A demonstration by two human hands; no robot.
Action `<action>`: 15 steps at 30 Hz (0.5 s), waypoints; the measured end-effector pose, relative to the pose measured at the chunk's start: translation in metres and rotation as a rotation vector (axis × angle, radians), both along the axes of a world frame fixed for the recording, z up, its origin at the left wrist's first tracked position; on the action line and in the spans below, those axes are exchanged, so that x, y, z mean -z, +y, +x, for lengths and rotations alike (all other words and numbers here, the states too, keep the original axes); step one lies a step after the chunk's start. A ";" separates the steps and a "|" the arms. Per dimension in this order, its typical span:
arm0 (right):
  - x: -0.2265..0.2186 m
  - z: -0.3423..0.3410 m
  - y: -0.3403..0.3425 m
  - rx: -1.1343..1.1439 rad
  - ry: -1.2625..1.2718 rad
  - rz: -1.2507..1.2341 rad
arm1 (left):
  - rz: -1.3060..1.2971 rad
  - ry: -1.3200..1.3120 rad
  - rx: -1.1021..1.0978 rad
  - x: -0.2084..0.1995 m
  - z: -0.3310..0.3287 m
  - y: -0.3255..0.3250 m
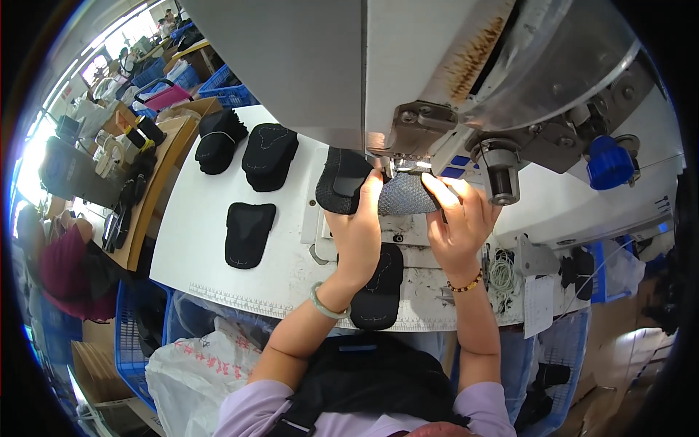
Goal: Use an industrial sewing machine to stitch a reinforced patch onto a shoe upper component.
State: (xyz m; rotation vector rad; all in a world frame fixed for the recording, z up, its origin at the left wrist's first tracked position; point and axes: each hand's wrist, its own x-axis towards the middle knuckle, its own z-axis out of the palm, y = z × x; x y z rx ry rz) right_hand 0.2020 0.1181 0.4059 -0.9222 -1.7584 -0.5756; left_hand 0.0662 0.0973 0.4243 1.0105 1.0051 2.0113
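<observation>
A black and grey mesh fabric piece (405, 198) lies under the presser foot (408, 166) of a sewing machine (422, 127). My left hand (357, 240) grips its left part, the thumb on top near the foot and the other fingers mostly hidden beneath. On the other side my right hand (462, 218) is closed on the right edge, its index fingertip close to the foot. Below the machine bed, between my forearms, rests a black tongue-shaped piece (378, 288) with pale marked lines. The needle cannot be made out.
On the white table (196, 240) at the left sit two stacks of black pieces (271, 156) (218, 142) and one black piece (249, 234) nearer me. A coil of pale cord (501, 271) lies right of my right wrist. Blue crates (135, 342) stand below the table's left edge.
</observation>
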 end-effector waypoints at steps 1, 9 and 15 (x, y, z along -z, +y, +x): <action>0.000 0.000 0.002 -0.015 0.008 0.014 | -0.002 0.003 0.007 0.000 0.003 0.000; 0.008 0.005 0.012 -0.021 0.041 0.000 | 0.070 0.217 -0.091 0.014 -0.002 -0.005; 0.005 0.005 0.013 -0.064 0.062 -0.014 | -0.246 -0.494 0.720 -0.013 -0.071 0.018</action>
